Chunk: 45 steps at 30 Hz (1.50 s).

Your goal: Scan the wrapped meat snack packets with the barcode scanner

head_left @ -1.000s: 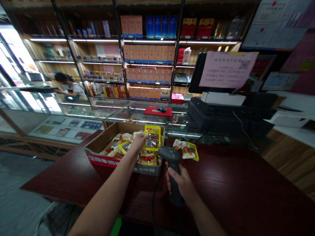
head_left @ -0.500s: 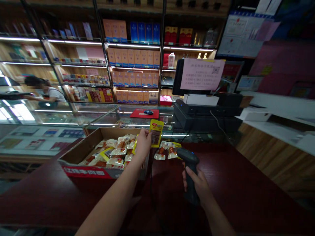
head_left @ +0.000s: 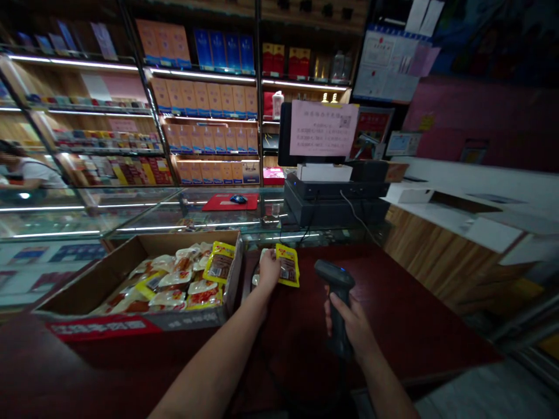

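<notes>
My left hand pinches a yellow snack packet and holds it low over the dark red counter, just right of the cardboard box. Other packets lie under that hand, mostly hidden. My right hand is wrapped round the handle of a black barcode scanner, whose head points toward the packet. The box holds several yellow and clear snack packets.
A cash register with a monitor and a pink notice stands behind the counter. A glass display case carries a red mouse pad. Stocked shelves fill the back wall. Another person is at far left.
My left hand has lifted the yellow packet out of the box, carried it rightward and lowered it to the counter by the scanner. The view has swung to the right.
</notes>
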{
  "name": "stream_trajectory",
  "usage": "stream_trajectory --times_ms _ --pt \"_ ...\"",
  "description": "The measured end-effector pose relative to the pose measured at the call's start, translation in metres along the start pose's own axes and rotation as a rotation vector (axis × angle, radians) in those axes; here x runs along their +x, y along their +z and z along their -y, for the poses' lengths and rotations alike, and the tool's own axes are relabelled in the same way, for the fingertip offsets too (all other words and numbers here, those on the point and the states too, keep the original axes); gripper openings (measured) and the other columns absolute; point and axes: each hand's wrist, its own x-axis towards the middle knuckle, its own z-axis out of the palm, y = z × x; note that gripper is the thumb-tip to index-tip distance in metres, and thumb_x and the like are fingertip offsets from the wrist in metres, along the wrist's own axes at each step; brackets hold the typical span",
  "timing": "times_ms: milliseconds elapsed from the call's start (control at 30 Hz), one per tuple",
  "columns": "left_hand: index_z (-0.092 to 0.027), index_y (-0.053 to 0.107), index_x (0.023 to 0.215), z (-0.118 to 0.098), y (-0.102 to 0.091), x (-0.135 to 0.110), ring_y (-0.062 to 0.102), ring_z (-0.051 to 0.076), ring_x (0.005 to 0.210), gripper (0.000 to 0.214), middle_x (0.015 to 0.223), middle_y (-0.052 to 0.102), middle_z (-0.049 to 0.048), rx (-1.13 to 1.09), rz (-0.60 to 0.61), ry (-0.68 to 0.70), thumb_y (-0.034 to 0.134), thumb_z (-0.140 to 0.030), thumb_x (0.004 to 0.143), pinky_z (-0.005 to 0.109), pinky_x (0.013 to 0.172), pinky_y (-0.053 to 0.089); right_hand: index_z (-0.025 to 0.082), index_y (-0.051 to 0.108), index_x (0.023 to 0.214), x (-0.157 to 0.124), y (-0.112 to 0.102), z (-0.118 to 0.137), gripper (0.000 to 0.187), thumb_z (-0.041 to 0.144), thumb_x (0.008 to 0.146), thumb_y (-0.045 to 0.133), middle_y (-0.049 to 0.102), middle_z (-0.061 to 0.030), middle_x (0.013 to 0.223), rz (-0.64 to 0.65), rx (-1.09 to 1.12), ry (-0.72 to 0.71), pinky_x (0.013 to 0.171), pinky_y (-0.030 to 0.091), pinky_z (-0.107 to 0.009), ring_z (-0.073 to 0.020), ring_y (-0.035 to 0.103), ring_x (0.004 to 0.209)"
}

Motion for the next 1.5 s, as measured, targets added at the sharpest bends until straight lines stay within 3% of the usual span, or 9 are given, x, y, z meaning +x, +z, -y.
stream_trajectory --times_ms 233,367,567,667,767,933,1167,1367,1500 --pt "-0.012 0.059 0.103 -0.002 -0.012 -0.004 0.057 0.021 0.103 0.033 0.109 0.062 0.0137 0.104 -0.079 0.150 0.053 -0.008 0.071 0.033 0.092 0.042 0.018 0.055 0.088 0.002 0.006 -0.003 0.042 0.050 0.065 0.070 0.055 0.0064 0.052 0.031 -0.015 0.026 0.031 0.041 -0.021 -0.0095 0.048 0.035" --pt "-0.015 0.062 0.094 -0.015 -0.037 -0.010 0.054 0.022 0.107 0.026 0.114 0.058 0.0126 0.108 -0.099 0.291 0.054 -0.009 0.070 0.034 0.092 0.042 0.018 0.053 0.080 0.002 0.018 -0.007 0.038 0.050 0.066 0.069 0.054 0.0062 0.051 0.071 -0.046 0.040 0.031 0.042 -0.022 -0.0098 0.048 0.035" --pt "-0.016 0.062 0.093 -0.031 -0.130 -0.003 0.054 0.024 0.105 0.022 0.107 0.061 0.0108 0.419 -0.263 0.395 0.056 -0.019 0.072 0.036 0.091 0.042 0.018 0.053 0.089 0.002 0.045 -0.017 0.040 0.049 0.067 0.067 0.054 0.0065 0.053 0.158 -0.058 0.076 0.030 0.041 -0.021 -0.0091 0.048 0.034" --pt "-0.015 0.062 0.093 -0.027 -0.181 0.007 0.060 0.023 0.090 0.024 0.096 0.065 0.0112 0.615 -0.252 0.238 0.056 -0.029 0.074 0.033 0.081 0.044 0.019 0.051 0.096 0.002 0.062 -0.022 0.045 0.049 0.066 0.068 0.054 0.0073 0.054 0.201 -0.049 0.107 0.030 0.041 -0.020 -0.0092 0.048 0.034" --pt "-0.016 0.063 0.075 -0.016 -0.209 0.015 0.061 0.023 0.078 0.020 0.081 0.067 0.0113 0.739 -0.201 0.087 0.060 -0.034 0.071 0.030 0.072 0.043 0.018 0.051 0.096 0.002 0.079 -0.027 0.047 0.050 0.066 0.067 0.054 0.0072 0.053 0.249 -0.058 0.135 0.030 0.040 -0.020 -0.0092 0.048 0.035" --pt "-0.018 0.059 0.057 0.002 -0.209 0.023 0.058 0.019 0.059 0.016 0.057 0.061 0.0039 0.570 -0.093 -0.026 0.071 -0.028 0.057 0.026 0.060 0.040 0.017 0.050 0.094 0.001 0.104 -0.035 0.046 0.051 0.066 0.066 0.054 0.0070 0.052 0.337 -0.076 0.119 0.028 0.039 -0.020 -0.0089 0.047 0.033" --pt "-0.018 0.045 0.043 0.002 -0.212 0.026 0.049 0.015 0.050 0.024 0.043 0.045 -0.0025 0.546 -0.017 -0.050 0.064 -0.011 0.056 0.025 0.055 0.036 0.017 0.049 0.096 -0.004 0.127 -0.038 0.046 0.049 0.068 0.066 0.054 0.0068 0.054 0.392 -0.083 0.155 0.030 0.040 -0.019 -0.0086 0.047 0.034" --pt "-0.018 0.040 0.055 0.006 -0.213 0.023 0.040 0.007 0.043 0.024 0.047 0.042 -0.0079 -0.109 -0.101 -0.071 0.064 -0.018 0.057 0.019 0.047 0.033 0.016 0.051 0.096 -0.010 0.142 -0.036 0.048 0.049 0.067 0.067 0.054 0.0061 0.054 0.431 -0.058 0.176 0.029 0.040 -0.020 -0.0092 0.048 0.035" --pt "-0.018 0.038 0.057 0.007 -0.215 0.022 0.041 0.006 0.042 0.033 0.047 0.042 -0.0093 -0.308 -0.070 -0.070 0.070 -0.023 0.051 0.018 0.045 0.033 0.016 0.052 0.097 -0.014 0.150 -0.031 0.046 0.048 0.068 0.067 0.054 0.0058 0.054 0.454 -0.048 0.146 0.030 0.040 -0.020 -0.0092 0.048 0.035"
